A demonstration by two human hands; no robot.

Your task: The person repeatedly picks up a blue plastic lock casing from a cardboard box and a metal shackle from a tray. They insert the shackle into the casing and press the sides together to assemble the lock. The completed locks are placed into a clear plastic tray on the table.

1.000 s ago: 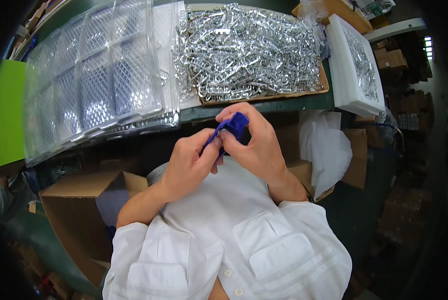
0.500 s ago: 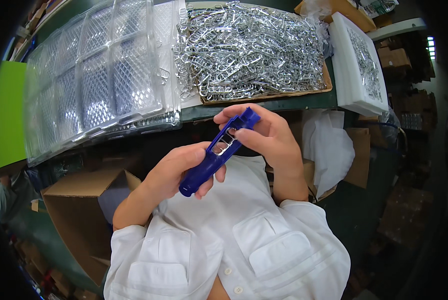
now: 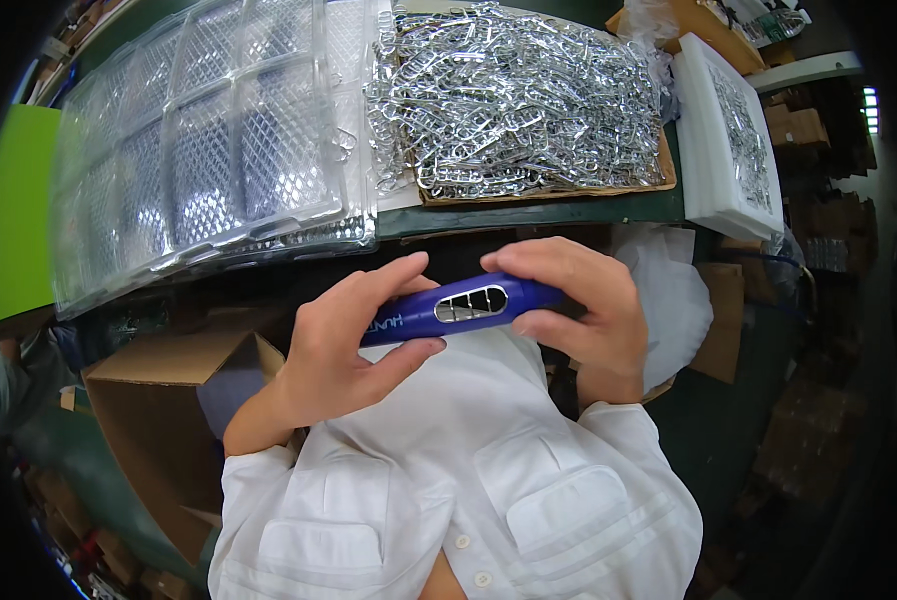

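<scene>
A dark blue tube-shaped plastic casing (image 3: pixel 418 313) lies nearly level between my two hands in front of my chest. Set in its upward side is an oval, silver-rimmed insert (image 3: pixel 471 304) with slots across it. My left hand (image 3: pixel 343 345) grips the casing's left end, thumb below and fingers above. Around the right end close the fingers and thumb of my right hand (image 3: pixel 583 310). Beyond them on the bench, a shallow cardboard tray (image 3: pixel 568 192) holds a heap of shiny metal pieces (image 3: pixel 528 105), too jumbled to make out singly.
Clear plastic compartment trays (image 3: pixel 198 150) are stacked at the left of the bench, beside a bright green panel (image 3: pixel 13 215). At the right stands a white foam tray (image 3: pixel 698 135) with more metal pieces. An open cardboard box (image 3: pixel 158 420) sits low on the left, white foam sheeting (image 3: pixel 678 310) on the right.
The casing has swung from a steep slant to nearly level and rolled, so the insert's rimmed face shows instead of its open side. My right hand has shifted to grip the right end.
</scene>
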